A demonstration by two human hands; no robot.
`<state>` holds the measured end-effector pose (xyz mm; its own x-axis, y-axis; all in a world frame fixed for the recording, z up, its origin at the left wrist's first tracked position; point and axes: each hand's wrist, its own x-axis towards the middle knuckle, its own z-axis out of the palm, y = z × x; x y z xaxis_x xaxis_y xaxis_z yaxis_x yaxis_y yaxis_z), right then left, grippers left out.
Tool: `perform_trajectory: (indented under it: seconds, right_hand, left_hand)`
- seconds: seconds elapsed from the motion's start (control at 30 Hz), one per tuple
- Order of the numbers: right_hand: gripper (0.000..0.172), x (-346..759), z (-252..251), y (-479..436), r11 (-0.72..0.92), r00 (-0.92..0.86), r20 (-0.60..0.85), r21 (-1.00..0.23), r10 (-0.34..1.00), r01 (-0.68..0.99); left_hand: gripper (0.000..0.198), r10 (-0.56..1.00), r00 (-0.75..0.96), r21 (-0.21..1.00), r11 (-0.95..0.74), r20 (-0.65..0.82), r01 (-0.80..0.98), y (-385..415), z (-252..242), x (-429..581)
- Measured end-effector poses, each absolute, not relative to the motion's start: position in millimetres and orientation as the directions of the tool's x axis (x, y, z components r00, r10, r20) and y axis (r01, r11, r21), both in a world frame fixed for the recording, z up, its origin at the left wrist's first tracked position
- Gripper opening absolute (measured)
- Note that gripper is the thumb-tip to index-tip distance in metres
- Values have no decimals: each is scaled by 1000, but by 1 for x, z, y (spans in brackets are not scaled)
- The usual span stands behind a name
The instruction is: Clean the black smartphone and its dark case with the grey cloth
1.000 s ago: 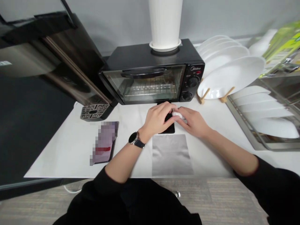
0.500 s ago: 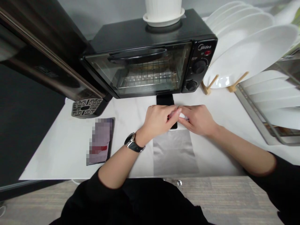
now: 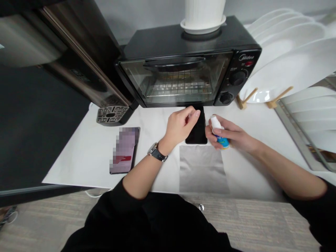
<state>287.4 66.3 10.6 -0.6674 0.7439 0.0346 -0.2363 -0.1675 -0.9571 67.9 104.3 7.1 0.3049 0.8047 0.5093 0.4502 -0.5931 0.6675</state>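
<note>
Fingers (image 3: pixel 223 131), right hand (image 3: pixel 234 135): around spray bottle (image 3: pixel 215 123) | left hand (image 3: pixel 180 126): beside phone (image 3: pixel 197 135)

The phone (image 3: pixel 198 133) lies between my left hand (image 3: pixel 180 126) and my right hand (image 3: pixel 232 134), which grips the bottle (image 3: pixel 216 123). The cloth (image 3: pixel 202 168) is before it, the oven (image 3: pixel 183 75) behind, and a second phone (image 3: pixel 124 149) to the left.

Even indoor light falling softly, glare showing on the oven (image 3: pixel 181 78) glass, edges bending wide-angle, phone (image 3: pixel 124 149) screen pixelated, focus sharp

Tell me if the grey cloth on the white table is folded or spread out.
Spread out: the grey square cloth lies flat and open on the white table, with only faint creases.
</note>
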Motion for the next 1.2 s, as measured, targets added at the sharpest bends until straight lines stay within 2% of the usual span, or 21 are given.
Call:
perform_trajectory:
  seconds: [0.1, 0.33, 0.4, 0.47, 0.5, 0.57, 0.6, 0.63, 0.7, 0.8, 0.9, 1.0, 1.1, 1.2]
  right_hand:
    - [28, 283, 7, 66, -316, -734, -6, -905, 679, -285]
    - [38, 282, 3, 69, -292, -696, -10, -912, 718, -288]
    - [36, 285, 5, 69, -251, -659, 8, -921, 752, -297]
    - [30, 290, 8, 67, -46, -572, 73, -980, 817, -191]
    - [33, 293, 10, 66, 117, -533, 135, -991, 835, -68]
    - [48, 297, 13, 64, 433, -524, 274, -877, 807, 208]
    - [51, 298, 14, 62, 514, -543, 307, -810, 781, 283]
    - [50, 297, 14, 60, 528, -558, 308, -800, 770, 287]
    - [45, 294, 15, 57, 414, -567, 260, -896, 782, 160]
    - [40, 287, 13, 55, 105, -615, 153, -988, 774, -113]
    - [42, 280, 9, 55, -132, -670, 71, -960, 739, -247]
    - [42, 277, 8, 56, -293, -692, -4, -908, 722, -301]
    - [43, 278, 8, 55, -291, -688, -7, -909, 725, -297]
    - [48, 281, 10, 54, -83, -675, 101, -968, 731, -236]
  left_hand:
    - [31, 800, 344, 680, -599, 491, 423, 102, 6, 70]
    - [20, 763, 405, 679, -639, 504, 361, 101, 5, 70]
    - [20, 760, 405, 665, -645, 508, 376, 103, 4, 68]
    - [20, 764, 390, 648, -644, 514, 408, 106, 3, 67]
    - [19, 766, 381, 642, -642, 517, 419, 107, 3, 66]
    - [19, 767, 372, 637, -641, 522, 427, 109, 1, 66]
    - [19, 768, 373, 637, -640, 520, 429, 110, 1, 65]
    - [19, 771, 376, 638, -637, 515, 433, 111, 1, 65]
    - [18, 775, 381, 631, -631, 504, 450, 111, 1, 66]
    - [16, 780, 374, 616, -625, 501, 478, 111, 1, 66]
    - [22, 781, 370, 615, -624, 503, 482, 111, 1, 65]
    - [20, 781, 380, 615, -624, 496, 482, 112, 0, 64]
    - [16, 782, 391, 625, -624, 486, 470, 113, 0, 64]
    - [16, 781, 393, 631, -625, 486, 460, 113, -1, 64]
